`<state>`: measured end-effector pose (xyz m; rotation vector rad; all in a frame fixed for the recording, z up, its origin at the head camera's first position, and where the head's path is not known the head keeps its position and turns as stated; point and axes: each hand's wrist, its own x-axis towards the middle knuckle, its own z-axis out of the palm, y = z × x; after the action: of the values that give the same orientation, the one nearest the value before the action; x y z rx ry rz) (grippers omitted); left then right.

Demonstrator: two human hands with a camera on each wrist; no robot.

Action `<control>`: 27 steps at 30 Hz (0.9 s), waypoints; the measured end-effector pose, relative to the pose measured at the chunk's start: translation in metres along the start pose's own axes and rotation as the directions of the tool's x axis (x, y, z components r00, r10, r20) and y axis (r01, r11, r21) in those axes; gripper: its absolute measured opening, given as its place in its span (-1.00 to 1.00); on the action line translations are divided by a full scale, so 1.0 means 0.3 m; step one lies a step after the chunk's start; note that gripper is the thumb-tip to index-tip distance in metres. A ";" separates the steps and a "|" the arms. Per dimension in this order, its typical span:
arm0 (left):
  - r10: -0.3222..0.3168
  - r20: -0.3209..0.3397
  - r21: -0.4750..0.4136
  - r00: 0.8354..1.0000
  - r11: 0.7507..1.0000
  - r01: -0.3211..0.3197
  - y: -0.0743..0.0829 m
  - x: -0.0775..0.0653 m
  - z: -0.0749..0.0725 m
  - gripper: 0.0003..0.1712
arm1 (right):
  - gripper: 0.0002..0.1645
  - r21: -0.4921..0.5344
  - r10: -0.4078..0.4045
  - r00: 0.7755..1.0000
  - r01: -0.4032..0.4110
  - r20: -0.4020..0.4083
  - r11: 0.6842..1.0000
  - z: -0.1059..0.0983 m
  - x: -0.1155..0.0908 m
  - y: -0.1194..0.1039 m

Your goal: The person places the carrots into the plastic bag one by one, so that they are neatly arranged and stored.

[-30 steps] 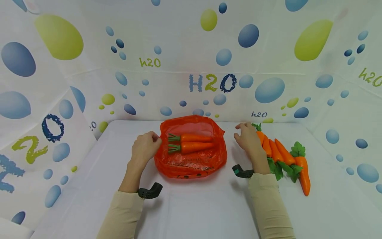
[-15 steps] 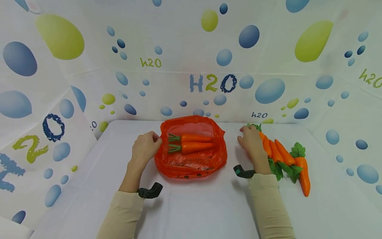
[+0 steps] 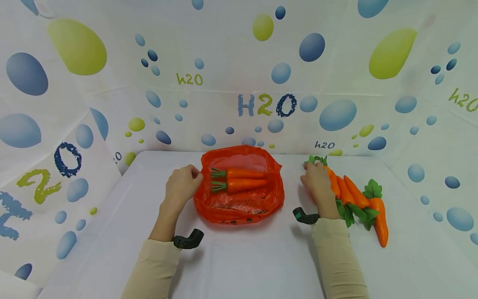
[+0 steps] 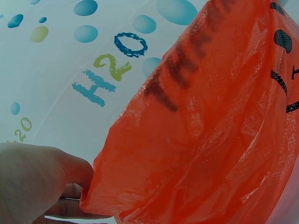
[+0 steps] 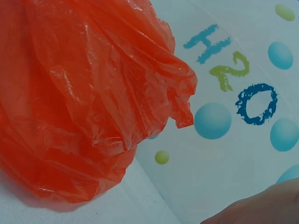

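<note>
A red plastic bag [image 3: 239, 209] lies at the table's middle with its mouth spread wide. Two orange carrots [image 3: 246, 185] with green stalk ends lie side by side in it. My left hand [image 3: 181, 182] pinches the bag's left rim between thumb and fingers; the left wrist view shows that edge of film in its grasp. To the right is a group of leafy-topped carrots [image 3: 345, 189]. My right hand [image 3: 316, 180] is over the leftmost of them, close to its green leaves, thumb and forefinger apart. Its other fingers are hidden, and the right wrist view catches only its edge.
The white table [image 3: 242, 261] ends at a backdrop [image 3: 224, 54] printed with drops and lettering. One carrot [image 3: 380, 222] at the group's right end points toward the table's front. A dark camera mount sits on each wrist.
My right hand has shifted right and slightly down onto the leftmost carrot's leafy end. The left hand stays at the bag's rim, and the bag and carrots keep their places.
</note>
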<state>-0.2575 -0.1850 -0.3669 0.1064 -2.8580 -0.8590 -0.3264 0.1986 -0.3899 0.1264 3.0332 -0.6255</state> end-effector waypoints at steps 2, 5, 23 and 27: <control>0.000 -0.001 0.004 1.000 1.000 0.000 0.000 -0.001 -0.001 -0.68 | -0.46 0.003 0.005 1.000 -0.005 0.011 1.000 0.001 0.001 0.002; 0.001 -0.005 0.013 1.000 1.000 -0.001 0.000 -0.001 -0.002 -0.67 | -0.47 0.010 0.010 1.000 -0.011 0.017 1.000 0.006 0.005 0.004; -0.001 0.000 0.011 1.000 1.000 0.001 -0.005 0.005 0.006 -0.68 | -0.57 -0.005 0.009 1.000 -0.009 0.006 1.000 0.016 0.001 0.030; -0.002 -0.001 0.012 1.000 1.000 0.002 -0.004 0.006 0.006 -0.68 | -0.55 0.004 0.022 1.000 -0.022 0.018 1.000 0.020 0.005 0.037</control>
<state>-0.2596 -0.1853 -0.3689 0.1107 -2.8632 -0.8414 -0.3268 0.2064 -0.3997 0.1526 3.0087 -0.6286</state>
